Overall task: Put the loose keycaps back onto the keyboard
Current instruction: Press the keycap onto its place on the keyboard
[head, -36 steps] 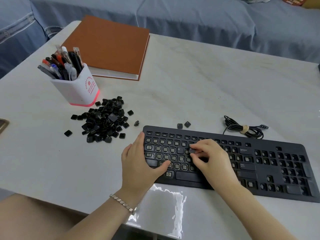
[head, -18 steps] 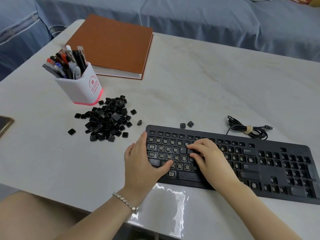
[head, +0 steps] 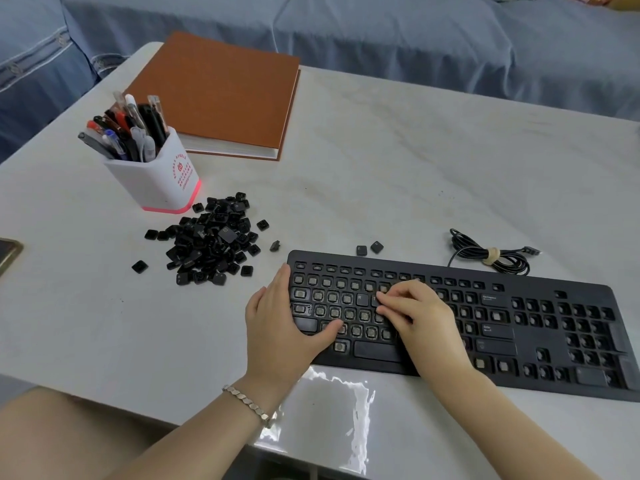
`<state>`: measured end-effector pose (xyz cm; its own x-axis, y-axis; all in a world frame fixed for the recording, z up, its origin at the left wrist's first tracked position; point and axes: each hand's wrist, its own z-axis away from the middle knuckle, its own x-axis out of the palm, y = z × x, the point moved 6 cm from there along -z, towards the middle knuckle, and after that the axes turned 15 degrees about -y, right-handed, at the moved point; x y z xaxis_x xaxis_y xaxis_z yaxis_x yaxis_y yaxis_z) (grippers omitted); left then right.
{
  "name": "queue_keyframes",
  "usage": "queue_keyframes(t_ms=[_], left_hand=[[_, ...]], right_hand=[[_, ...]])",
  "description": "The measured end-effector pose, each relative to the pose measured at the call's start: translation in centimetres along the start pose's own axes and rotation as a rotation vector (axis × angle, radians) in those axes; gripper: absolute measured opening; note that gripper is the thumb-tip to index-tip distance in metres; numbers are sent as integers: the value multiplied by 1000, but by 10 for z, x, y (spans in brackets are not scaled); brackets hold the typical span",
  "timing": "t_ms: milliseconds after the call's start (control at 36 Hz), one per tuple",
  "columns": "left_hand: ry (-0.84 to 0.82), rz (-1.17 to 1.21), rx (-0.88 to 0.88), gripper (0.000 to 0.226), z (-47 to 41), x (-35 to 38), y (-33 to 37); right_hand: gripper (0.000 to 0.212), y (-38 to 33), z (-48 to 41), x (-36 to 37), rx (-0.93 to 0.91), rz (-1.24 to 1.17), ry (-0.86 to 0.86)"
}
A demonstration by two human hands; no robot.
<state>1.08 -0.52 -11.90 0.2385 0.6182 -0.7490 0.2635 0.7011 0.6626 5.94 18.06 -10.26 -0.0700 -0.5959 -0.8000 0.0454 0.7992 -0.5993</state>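
A keyboard (head: 519, 306) lies left to right on a desk (head: 415, 168), most sockets bare. The left hand (head: 277, 327) rests flat, fingers straight, on its left end. The right hand (head: 419, 317) curls its grip onto a keycap (head: 374, 300) just right of R; pinching or only pressing, I cannot tell. The loose pile (head: 211, 240) lies beyond the left end, nearer the left hand; two spares (head: 369, 248) sit just behind the top edge.

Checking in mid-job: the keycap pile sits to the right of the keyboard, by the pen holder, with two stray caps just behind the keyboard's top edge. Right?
Not quite. The head view shows the keycap pile to the left of the keyboard, not the right. The rest holds: it is by the pen holder, and two stray caps lie just behind the keyboard's top edge.
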Motion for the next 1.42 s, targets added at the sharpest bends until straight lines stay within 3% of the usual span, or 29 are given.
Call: queue_keyframes(t_ms=[222, 389, 639, 750, 917, 1111, 1194, 1278, 1417], left_hand=[[4, 7, 19, 101, 1, -1, 2], [0, 6, 6, 100, 0, -2, 2], [-12, 10, -2, 100, 1, -2, 2], [-5, 15, -8, 99, 1, -2, 1], [-14, 18, -16, 100, 3, -3, 4], [10, 37, 5, 98, 3, -4, 2], [-8, 49, 5, 99, 3, -4, -1], [-10, 58, 11, 100, 2, -4, 0], [-2, 67, 11, 101, 2, -4, 1]], right_hand=[[27, -16, 11, 0, -206, 425, 107], [46, -17, 12, 3, -226, 508, 109], [47, -20, 8, 0, -273, 564, 77], [33, -16, 8, 3, -272, 599, 52], [33, -20, 3, -3, -175, 507, -101], [22, -21, -61, -32, 23, 154, -203], [34, -15, -91, -30, 78, 171, -274], [39, -7, -110, -14, 129, 209, -468], [33, -5, -122, 2, 101, 268, -623]])
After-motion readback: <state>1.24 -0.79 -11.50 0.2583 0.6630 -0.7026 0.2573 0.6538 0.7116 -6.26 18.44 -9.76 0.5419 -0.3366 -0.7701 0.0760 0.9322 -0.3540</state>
